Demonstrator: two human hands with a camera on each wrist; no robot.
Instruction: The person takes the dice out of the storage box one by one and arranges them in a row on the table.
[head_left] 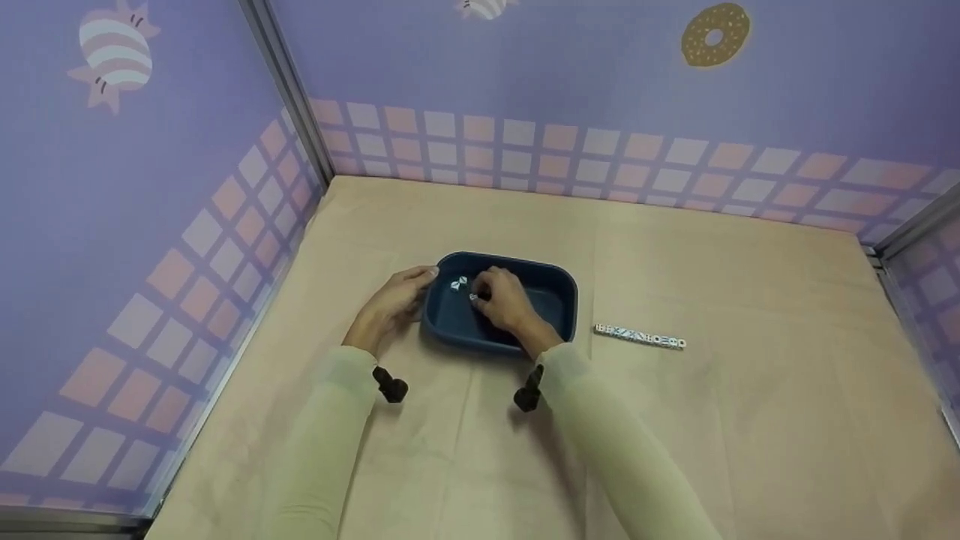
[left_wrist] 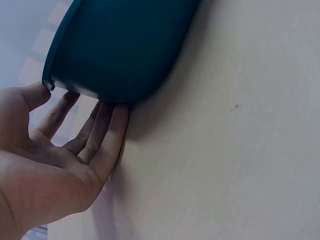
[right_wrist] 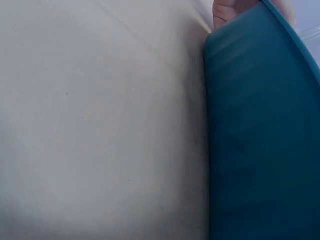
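Observation:
A dark blue rectangular bin (head_left: 499, 346) stands on the cloth-covered table. Inside it, near the left wall, lie a couple of small white dice (head_left: 459, 283). My right hand (head_left: 504, 300) reaches down into the bin, thumb and fingers pinching a die (head_left: 473, 297) that shows at the fingertips. At the bin's left end is my left hand (head_left: 397, 296); its thumb touches the rim and its extended fingers rest against the outer wall, as the left wrist view shows. In the right wrist view the bin's outer side (right_wrist: 260, 130) hides the right hand.
To the right of the bin, a straight row of dice (head_left: 639, 337) lies on the beige cloth (head_left: 720, 420). Purple patterned panels (head_left: 570, 90) rise behind the table and along its left side, joined by a metal post (head_left: 289, 82).

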